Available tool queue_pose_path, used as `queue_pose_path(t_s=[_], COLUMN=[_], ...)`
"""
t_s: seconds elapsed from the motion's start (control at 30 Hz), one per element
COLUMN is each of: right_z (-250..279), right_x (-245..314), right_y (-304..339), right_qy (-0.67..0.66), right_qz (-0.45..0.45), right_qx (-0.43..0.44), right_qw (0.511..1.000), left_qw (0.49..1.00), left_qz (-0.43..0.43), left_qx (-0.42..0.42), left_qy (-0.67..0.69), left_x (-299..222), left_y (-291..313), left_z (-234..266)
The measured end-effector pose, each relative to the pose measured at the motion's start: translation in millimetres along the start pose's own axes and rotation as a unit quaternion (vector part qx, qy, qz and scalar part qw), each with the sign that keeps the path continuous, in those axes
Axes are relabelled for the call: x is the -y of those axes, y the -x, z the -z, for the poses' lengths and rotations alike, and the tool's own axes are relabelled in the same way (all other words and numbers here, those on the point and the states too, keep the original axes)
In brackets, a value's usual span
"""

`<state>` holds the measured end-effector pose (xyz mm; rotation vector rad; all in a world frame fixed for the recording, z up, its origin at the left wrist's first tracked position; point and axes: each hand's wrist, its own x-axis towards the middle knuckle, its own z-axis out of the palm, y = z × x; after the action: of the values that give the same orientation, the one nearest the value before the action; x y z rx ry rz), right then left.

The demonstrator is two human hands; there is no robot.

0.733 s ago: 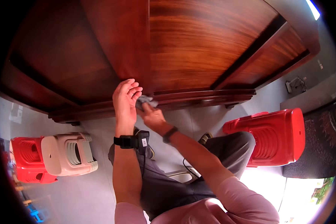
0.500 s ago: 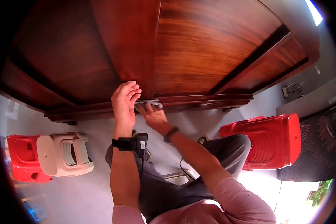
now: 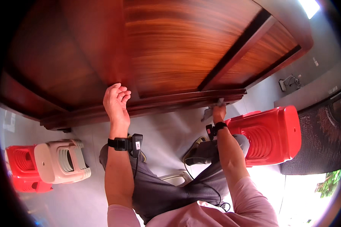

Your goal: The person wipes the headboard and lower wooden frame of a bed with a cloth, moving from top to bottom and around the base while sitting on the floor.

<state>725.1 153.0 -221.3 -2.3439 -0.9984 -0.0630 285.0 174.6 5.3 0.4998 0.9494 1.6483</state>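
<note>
A large reddish-brown wooden panel piece of furniture (image 3: 166, 56) fills the far side, with a stepped moulding (image 3: 159, 104) along its lower edge. My right hand (image 3: 219, 112) is closed around a grey cloth (image 3: 209, 112) at the right end of that moulding; part of the cloth hangs below the fingers. In front of the panel, left of its middle, my left hand (image 3: 116, 101) is raised with fingers loosely curled and apart, holding nothing. Whether it touches the wood I cannot tell. Each wrist wears a black strap with a small box.
A red plastic stool (image 3: 269, 136) stands close to my right forearm. To the left are a beige stool (image 3: 60, 162) and another red stool (image 3: 22, 166). I sit on a light-coloured seat (image 3: 176, 178). A white device with cables (image 3: 288, 82) lies on the floor at far right.
My right hand has slid the cloth rightward along the lower moulding, from beside the left hand to the right end. The left hand keeps its pose near the panel; the view has shifted slightly.
</note>
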Motion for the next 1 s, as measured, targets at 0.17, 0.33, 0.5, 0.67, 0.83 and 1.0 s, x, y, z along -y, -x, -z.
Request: queue_pose_path(t_s=[0.17,0.33,0.5,0.67,0.83,1.0], right_z=[-41,-45,-27,-57,-31,-32], right_x=[-83,30,117,57,14,20], right_y=[24,124,159,107,16,6], right_qy=[0.003,-0.216,-0.329,-0.216,-0.002,-0.174], right_qz=[0.048,0.266,0.225,0.334,0.092,-0.142], right_qx=[0.213,0.294,0.282,0.211,0.183,0.073], right_qw=[0.976,0.892,0.873,0.893,0.979,0.972], left_qw=[0.999,0.998,0.996,0.998,0.998,0.998], left_qz=[0.033,-0.041,-0.060,-0.040,-0.011,0.040], left_qx=[0.002,-0.046,-0.059,-0.053,-0.067,-0.029], left_qy=[0.008,0.016,-0.010,-0.010,0.016,0.048], left_x=[24,39,49,44,38,36], left_y=[10,6,6,11,10,13], left_z=[-26,-29,-29,-41,-33,-37])
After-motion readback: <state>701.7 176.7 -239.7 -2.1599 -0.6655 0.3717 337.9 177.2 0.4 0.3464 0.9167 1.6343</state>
